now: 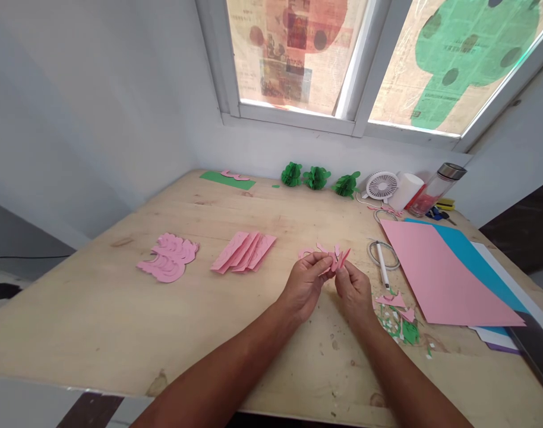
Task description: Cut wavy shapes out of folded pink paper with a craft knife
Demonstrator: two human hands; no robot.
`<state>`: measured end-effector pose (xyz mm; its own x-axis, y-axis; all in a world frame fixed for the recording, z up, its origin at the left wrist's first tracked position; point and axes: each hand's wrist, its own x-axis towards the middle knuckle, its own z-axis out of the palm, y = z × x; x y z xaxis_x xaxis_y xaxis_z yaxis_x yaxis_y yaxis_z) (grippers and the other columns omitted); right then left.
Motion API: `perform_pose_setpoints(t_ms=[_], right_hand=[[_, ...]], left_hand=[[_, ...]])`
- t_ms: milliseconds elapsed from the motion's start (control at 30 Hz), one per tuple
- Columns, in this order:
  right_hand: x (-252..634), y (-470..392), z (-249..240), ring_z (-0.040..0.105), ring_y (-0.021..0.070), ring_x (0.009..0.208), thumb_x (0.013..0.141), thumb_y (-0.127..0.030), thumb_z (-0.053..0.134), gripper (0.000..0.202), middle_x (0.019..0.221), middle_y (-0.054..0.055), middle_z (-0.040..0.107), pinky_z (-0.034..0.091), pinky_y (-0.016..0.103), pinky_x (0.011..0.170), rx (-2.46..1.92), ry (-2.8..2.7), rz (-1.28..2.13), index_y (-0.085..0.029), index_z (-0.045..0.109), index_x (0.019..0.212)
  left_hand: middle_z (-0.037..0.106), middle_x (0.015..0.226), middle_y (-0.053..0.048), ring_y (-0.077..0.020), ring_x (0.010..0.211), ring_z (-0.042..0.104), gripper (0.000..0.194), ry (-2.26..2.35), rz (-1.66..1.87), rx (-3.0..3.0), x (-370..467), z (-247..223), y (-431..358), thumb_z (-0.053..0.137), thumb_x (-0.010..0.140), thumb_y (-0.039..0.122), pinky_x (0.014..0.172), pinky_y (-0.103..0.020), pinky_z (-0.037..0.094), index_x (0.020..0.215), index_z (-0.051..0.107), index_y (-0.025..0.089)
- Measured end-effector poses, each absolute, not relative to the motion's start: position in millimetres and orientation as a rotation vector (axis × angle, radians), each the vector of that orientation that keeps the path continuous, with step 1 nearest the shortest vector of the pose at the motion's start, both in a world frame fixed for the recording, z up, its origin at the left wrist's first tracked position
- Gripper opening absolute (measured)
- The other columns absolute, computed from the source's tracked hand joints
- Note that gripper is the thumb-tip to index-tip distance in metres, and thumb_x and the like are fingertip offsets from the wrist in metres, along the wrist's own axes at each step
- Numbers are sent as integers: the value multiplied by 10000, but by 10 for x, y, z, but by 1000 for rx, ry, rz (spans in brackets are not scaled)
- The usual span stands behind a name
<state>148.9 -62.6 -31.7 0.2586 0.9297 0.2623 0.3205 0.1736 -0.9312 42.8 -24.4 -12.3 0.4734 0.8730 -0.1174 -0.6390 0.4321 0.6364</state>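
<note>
Both hands meet over the middle of the table, pinching a small piece of pink paper (341,260) between their fingertips. My left hand (305,284) grips it from the left, and my right hand (355,289) from the right. The fingers partly hide the paper's shape. Just behind the hands lie pink paper strips (305,252). To the left rests a row of folded pink paper pieces (243,252) with drawn outlines. Farther left is an overlapping pile of pink paper cutouts (169,257) with scalloped edges.
Green paper ornaments (316,177) stand along the wall. A small fan (382,186), a white roll (405,190) and a glass bottle (436,190) occupy the back right. At right are a white pen (382,264), paper scraps (409,331) and pink sheets (445,273). Green paper (227,180) lies back left.
</note>
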Motion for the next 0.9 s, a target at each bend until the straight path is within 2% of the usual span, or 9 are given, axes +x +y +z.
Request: perform_pose_setpoints(t_ms=[167,367,433,500,800,900], right_hand=[[1505,-614,-369,253,93,485,857,-403,463,338,524,-49,300,184,239,441,-1389,-1226,668,-173,472,610],[1488,-575,-393,222,72,416,795,-459,526,430,441,-73,263,160,226,392,-1330,-945,843,-197,346,505],[1491,-563,-356,202,62,383,781,-471,539,426,422,-81,264,131,218,365,-1277,-820,947,-195,361,510],[1510,-556,-315,188,50,350,775,-458,555,346,433,-86,310,107,209,345,-1190,-709,1035,-182,457,592],[1594,-551,-233,238,33,296,822,-531,480,462,414,-71,365,149,202,316,-922,-558,1068,-179,400,534],[1594,-552,-211,242,31,307,786,-486,562,412,433,-76,374,145,196,314,-941,-552,1044,-181,407,556]], left_hand=[[611,745,-24,-121,757,543,107,496,986,569,429,-121,-247,718,642,213,799,-292,414,680,647,143],[612,761,-25,-123,723,554,163,601,1036,602,417,-136,-190,736,605,238,724,-283,429,672,618,147],[607,752,-22,-120,718,551,178,662,1079,625,408,-141,-157,739,591,239,704,-271,430,678,613,149],[597,730,-16,-116,706,544,187,708,1113,645,401,-145,-129,740,580,239,689,-261,431,681,610,151],[583,692,-3,-105,670,530,211,772,1161,718,383,-164,-95,745,557,241,672,-248,430,692,612,149],[599,698,-11,-105,665,533,215,791,1164,756,372,-169,-93,746,558,252,664,-240,427,701,625,146]])
